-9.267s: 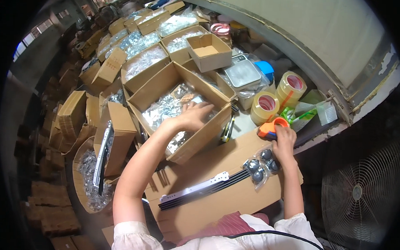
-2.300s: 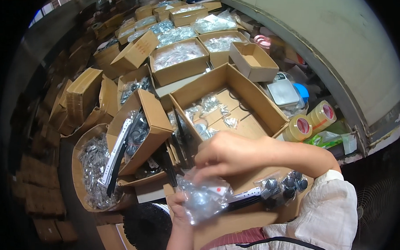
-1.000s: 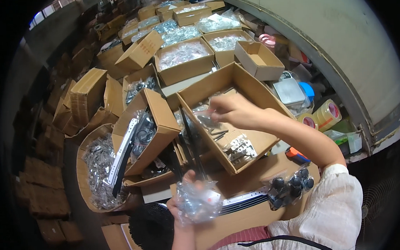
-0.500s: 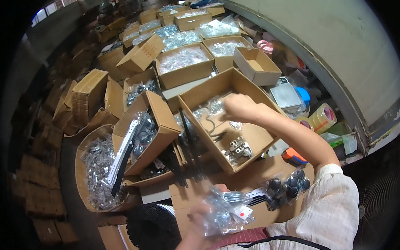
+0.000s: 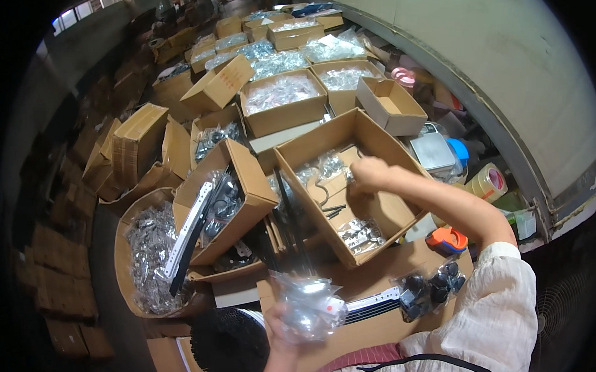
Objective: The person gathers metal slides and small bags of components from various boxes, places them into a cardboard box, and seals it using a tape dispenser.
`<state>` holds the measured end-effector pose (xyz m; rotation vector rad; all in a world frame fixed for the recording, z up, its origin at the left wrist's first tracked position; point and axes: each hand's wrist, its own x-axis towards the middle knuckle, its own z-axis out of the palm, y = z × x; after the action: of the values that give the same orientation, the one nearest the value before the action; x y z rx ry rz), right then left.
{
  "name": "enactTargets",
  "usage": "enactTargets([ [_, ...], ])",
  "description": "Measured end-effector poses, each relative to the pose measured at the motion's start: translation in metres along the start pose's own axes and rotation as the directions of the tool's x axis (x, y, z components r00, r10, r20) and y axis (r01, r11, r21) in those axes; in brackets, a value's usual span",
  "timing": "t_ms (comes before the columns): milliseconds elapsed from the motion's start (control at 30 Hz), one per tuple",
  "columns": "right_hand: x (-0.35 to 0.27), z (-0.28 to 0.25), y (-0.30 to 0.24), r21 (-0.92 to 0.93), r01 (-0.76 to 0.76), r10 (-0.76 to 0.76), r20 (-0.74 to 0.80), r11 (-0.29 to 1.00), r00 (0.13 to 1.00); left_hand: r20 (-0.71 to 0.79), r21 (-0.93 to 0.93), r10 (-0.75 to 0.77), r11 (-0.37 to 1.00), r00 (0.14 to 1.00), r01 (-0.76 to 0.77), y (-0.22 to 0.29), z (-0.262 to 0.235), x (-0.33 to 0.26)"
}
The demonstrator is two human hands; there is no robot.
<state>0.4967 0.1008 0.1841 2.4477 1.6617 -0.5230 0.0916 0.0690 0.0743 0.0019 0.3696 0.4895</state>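
My right hand (image 5: 370,172) has reached deeper into the open cardboard box (image 5: 375,134), fingers curled, grip unclear; my left hand (image 5: 281,325) clutches 1 crinkly clear plastic bag (image 5: 309,304).

The middle of the picture is bright and clear, and light seems to come from the windows (image 5: 75,13) at the upper left. The edges fade to black in a round ring, and straight lines bend there. The clear plastic bags (image 5: 281,91) shine with glare, and the right hand (image 5: 370,173) looks a bit blurry.
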Motion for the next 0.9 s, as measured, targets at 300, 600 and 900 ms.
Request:
enactTargets([
  [300, 0.010, 0.006, 0.012, 0.055, 0.104, -0.080, -0.338, 0.993, 0.938, 0.090, 0.075, -0.004, 0.997, 0.996, -0.003, -0.004, 0.012, -0.011],
  [600, 0.045, 0.032, 0.031, 0.166, 0.387, -0.362, -0.161, 0.907, 0.918, 0.001, 0.039, 0.041, 0.998, 0.999, -0.041, -0.003, 0.036, -0.011],
  [900, 0.079, 0.021, 0.007, -0.091, 0.390, -0.401, -0.213, 0.916, 0.891, -0.036, -0.005, 0.122, 0.993, 0.992, -0.122, -0.004, 0.042, -0.001],
])
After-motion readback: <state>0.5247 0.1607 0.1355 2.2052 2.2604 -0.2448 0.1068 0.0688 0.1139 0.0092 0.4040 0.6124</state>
